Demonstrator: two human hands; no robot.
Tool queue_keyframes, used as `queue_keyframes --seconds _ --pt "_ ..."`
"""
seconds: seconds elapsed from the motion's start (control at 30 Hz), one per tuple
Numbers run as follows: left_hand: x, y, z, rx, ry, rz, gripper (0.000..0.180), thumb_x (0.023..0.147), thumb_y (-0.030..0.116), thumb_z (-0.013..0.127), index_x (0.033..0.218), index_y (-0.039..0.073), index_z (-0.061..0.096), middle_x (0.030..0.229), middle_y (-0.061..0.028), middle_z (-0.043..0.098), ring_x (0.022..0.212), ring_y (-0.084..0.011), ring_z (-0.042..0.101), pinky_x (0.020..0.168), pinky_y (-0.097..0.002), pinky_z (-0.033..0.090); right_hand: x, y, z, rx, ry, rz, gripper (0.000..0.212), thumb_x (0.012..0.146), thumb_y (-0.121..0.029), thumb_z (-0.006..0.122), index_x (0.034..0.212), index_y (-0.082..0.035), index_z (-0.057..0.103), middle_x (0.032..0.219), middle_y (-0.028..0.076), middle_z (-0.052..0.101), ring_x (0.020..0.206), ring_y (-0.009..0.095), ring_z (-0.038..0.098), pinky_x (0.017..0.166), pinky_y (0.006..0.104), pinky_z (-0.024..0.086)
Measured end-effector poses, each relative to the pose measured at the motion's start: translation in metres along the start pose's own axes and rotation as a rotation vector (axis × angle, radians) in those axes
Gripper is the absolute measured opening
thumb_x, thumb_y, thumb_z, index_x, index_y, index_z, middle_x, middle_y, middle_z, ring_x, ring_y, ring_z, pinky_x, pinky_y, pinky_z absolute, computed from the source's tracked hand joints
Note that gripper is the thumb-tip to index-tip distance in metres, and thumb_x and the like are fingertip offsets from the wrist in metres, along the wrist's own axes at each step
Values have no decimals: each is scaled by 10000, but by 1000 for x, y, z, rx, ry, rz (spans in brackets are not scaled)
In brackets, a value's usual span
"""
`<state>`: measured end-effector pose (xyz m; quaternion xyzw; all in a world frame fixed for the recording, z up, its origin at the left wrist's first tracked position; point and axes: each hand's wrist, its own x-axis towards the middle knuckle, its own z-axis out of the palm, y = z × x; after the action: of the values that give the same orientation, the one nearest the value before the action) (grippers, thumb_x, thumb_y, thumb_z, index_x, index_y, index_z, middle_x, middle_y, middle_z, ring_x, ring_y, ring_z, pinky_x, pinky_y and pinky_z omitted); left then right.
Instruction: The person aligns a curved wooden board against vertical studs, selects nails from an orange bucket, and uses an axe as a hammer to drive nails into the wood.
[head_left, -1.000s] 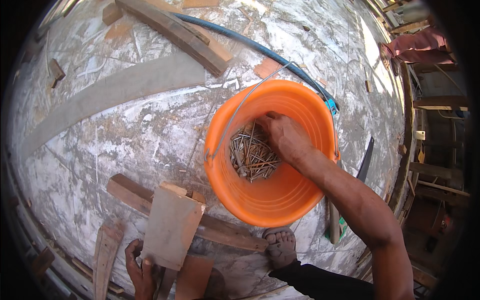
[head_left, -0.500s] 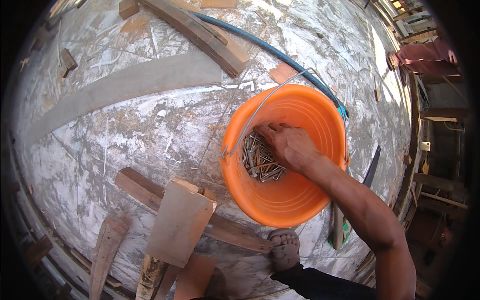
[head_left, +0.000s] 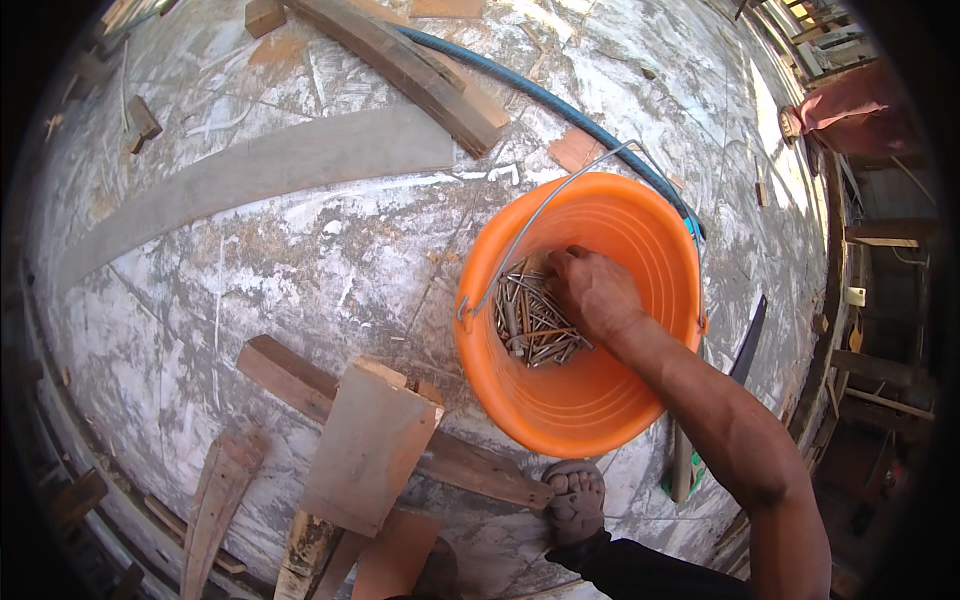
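Deep inside an orange bucket (head_left: pixel 590 425), my right hand (head_left: pixel 598 292) is at the right edge of a heap of nails (head_left: pixel 535 318). Its fingers are curled in, and whether nails are pinched between them is hidden. Among the loose nails, some are grey and some look rusty. A thin wire handle (head_left: pixel 545 205) leans over the far left side of the bucket. My left hand is out of view.
Left of my foot (head_left: pixel 577 495), a wooden block (head_left: pixel 370 450) lies over timber pieces. A blue hose (head_left: pixel 520 85) runs behind the bucket, near a beam (head_left: pixel 400 75) and a flat grey board (head_left: pixel 290 165). Right of my arm lies a dark tapered blade (head_left: pixel 748 340). Another person's leg (head_left: pixel 855 110) shows far right.
My right hand has drawn back slightly from the nails toward the right, and its fingers are more curled. More of the nail heap shows. The whole view has shifted a little.
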<state>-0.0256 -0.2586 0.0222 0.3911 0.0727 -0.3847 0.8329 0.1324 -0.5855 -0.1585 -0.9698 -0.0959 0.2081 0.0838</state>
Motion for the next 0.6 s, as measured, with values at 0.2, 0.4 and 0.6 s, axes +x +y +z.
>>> queue_keyframes --seconds 0.2,0.4,0.6 --pt "3 -1 -1 -12 27 -7 1037 802 659 771 1452 -60 403 1403 -248 543 1245 -359 605 1060 -466 475 0 1 -10 -128 -32 -67 154 876 -159 632 963 -121 753 1062 145 710 982 346 718 844 456 578" --pt "5 -13 -24 35 219 61 1122 791 689 767 1517 -62 358 1424 -243 536 1246 -353 609 1057 -456 482 2 6 -20 -323 -261 -80 233 880 -141 616 1042 -156 783 1106 141 710 1014 316 727 851 439 584" --pt "21 -31 -60 485 710 249 1179 791 750 727 1552 -60 333 1397 -193 550 1202 -290 625 1037 -417 492 -8 5 -3 -64 69 -277 253 891 -174 607 1093 -151 758 1106 148 706 989 317 724 828 462 583"
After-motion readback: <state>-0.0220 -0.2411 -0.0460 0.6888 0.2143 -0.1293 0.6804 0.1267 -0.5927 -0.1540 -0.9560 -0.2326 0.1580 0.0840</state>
